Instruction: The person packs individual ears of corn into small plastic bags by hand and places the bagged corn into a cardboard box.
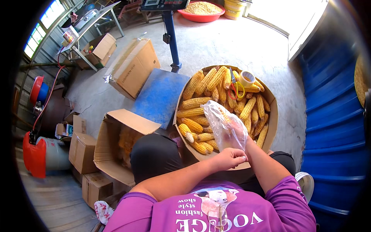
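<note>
A clear plastic bag (216,121) covers my right hand (236,130), which reaches into it up to the wrist. Something yellow, perhaps an ear of corn, shows faintly through the film; whether my fingers grip it is unclear. My left hand (232,159) pinches the bag's mouth beside my right wrist. Beneath both hands is a rounded cardboard container (271,134) full of dried corn ears (192,103). On the far ears lie scissors (234,78) with red and yellow handles, and a roll of tape (247,79).
An open carton (113,150) stands by my left knee. Beyond it are a blue scale platform (161,97) with a post (173,43) and a taped box (134,68). Several cartons (82,152) line the left. A red basin (201,17) of grain sits far ahead; blue corrugated wall (330,139) at right.
</note>
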{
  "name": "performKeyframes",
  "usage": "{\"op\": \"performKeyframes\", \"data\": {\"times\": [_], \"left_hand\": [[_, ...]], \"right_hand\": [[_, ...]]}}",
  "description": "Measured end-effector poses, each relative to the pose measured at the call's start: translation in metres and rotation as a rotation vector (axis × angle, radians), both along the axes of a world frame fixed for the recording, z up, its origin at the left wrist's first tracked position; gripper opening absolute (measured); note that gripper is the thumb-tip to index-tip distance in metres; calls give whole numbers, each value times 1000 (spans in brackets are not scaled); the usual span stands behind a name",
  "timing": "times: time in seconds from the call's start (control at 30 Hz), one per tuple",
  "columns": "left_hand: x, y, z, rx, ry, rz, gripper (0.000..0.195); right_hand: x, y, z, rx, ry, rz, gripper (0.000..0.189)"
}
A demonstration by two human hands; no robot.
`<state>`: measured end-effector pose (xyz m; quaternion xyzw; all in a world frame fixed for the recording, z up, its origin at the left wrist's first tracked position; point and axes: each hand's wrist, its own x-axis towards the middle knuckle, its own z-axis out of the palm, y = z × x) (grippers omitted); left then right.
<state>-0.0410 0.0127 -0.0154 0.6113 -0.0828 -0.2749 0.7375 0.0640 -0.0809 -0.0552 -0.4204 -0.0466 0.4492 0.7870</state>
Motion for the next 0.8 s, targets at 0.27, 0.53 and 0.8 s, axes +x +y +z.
{"op": "performKeyframes", "data": {"times": [0.27, 0.53, 0.8], "left_hand": [[13, 33, 52, 635, -987, 512, 23], [43, 59, 13, -295, 275, 1068, 48], [36, 38, -10, -460, 248, 791, 33]], "right_hand": [[2, -2, 8, -13, -35, -107, 42], [-22, 15, 40, -111, -167, -159, 45], [-32, 18, 2, -389, -940, -233, 45]]}}
